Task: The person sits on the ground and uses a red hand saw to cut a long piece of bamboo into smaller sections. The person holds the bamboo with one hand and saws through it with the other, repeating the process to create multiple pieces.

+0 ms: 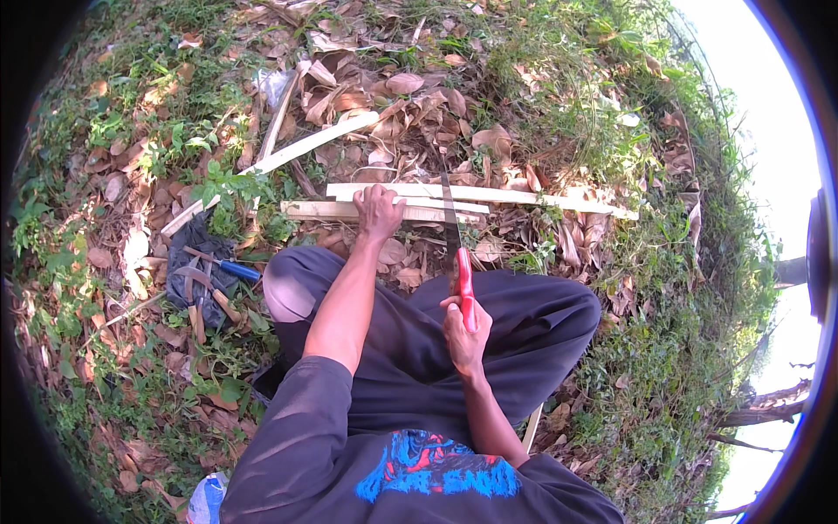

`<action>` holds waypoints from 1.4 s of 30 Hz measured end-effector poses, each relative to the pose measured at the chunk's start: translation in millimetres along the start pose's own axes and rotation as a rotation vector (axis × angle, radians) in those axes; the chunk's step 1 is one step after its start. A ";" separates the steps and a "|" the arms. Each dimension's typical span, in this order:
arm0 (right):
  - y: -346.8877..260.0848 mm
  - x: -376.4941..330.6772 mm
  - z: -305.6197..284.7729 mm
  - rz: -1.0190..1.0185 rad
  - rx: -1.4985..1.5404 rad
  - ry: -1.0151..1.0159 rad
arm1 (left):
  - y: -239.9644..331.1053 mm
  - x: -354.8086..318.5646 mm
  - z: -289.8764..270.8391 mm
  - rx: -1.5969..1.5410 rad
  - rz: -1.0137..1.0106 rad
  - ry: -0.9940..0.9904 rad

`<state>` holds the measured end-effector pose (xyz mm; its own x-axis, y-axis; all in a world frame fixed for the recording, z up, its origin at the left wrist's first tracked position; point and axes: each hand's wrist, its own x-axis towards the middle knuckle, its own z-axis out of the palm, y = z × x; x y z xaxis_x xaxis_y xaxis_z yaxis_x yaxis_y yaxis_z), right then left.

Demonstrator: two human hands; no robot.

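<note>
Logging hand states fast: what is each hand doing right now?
Left hand: open, pressing down on the wooden slats.
Right hand: closed around the red-handled saw.

The saw in the right hand has a bright red handle and a dark grey blade. The wooden slats under the left hand are pale cream, as is the long strip lying far left. The trousers are plain dark grey; the dark shirt bears a blue and red print. On the left, a black cloth holds a blue-handled tool and a hammer with a brown handle. The ground is brown dry leaves mixed with green grass.
</note>
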<state>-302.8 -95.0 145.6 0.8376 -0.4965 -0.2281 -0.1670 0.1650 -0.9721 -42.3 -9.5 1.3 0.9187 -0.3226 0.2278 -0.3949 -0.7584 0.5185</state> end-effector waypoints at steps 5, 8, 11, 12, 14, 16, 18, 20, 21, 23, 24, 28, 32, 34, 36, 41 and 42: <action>-6.7 -5.6 -4.0 0.028 0.065 0.041 | -4.5 1.3 -13.3 0.234 0.133 -0.176; -1.6 -7.3 -10.7 0.021 0.037 0.038 | -6.2 3.0 -16.8 0.269 0.208 -0.157; -1.0 -7.9 -15.1 0.004 -0.016 0.029 | -0.9 1.5 -25.9 0.267 0.245 -0.227; -2.5 -9.1 -14.7 0.008 -0.012 0.033 | -1.0 1.6 -28.8 0.274 0.269 -0.230; -3.8 -11.7 -15.0 0.017 0.000 0.045 | -4.1 1.8 -25.7 0.238 0.285 -0.213; -6.5 -10.1 -16.9 0.008 0.000 0.044 | -2.0 -0.3 -25.4 0.219 0.296 -0.167; -7.1 -11.9 -19.1 0.013 0.015 0.052 | -3.3 0.7 -24.0 0.269 0.307 -0.129; -7.9 -13.5 -21.3 0.021 0.048 0.073 | -1.1 3.1 -25.7 0.290 0.307 -0.082; -6.1 -14.2 -24.0 -0.006 0.068 0.070 | 2.1 6.0 -31.4 0.274 0.291 -0.102; -12.8 -15.4 -27.4 -0.045 0.166 0.055 | 0.9 11.3 -33.1 0.237 0.271 -0.039; -19.4 -16.2 -27.3 -0.066 0.215 0.046 | -0.6 14.9 -34.7 0.219 0.261 -0.007; -41.5 -23.4 -26.1 -0.066 0.234 0.051 | -3.6 31.3 -28.6 0.309 0.128 -0.018; -47.5 -29.2 -32.3 -0.058 0.185 0.077 | -15.4 30.9 -10.6 0.265 0.161 -0.003; -44.4 -28.4 -38.5 -0.041 0.197 0.090 | -10.3 33.5 -13.1 0.291 0.151 -0.112; -43.9 -28.3 -41.7 -0.006 0.185 0.100 | -11.0 40.7 -14.2 0.314 0.152 -0.167; -48.9 -36.3 -49.7 0.004 0.176 0.104 | -35.9 63.3 -12.1 0.292 0.318 -0.133; -50.3 -37.7 -52.1 0.006 0.167 0.109 | -36.9 63.5 -9.7 0.289 0.319 -0.144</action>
<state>-353.0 -129.0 200.2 0.7738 -0.5833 -0.2469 -0.0753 0.3024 -0.9502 30.6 3.6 4.6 0.7505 -0.6260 0.2116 -0.6597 -0.7283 0.1851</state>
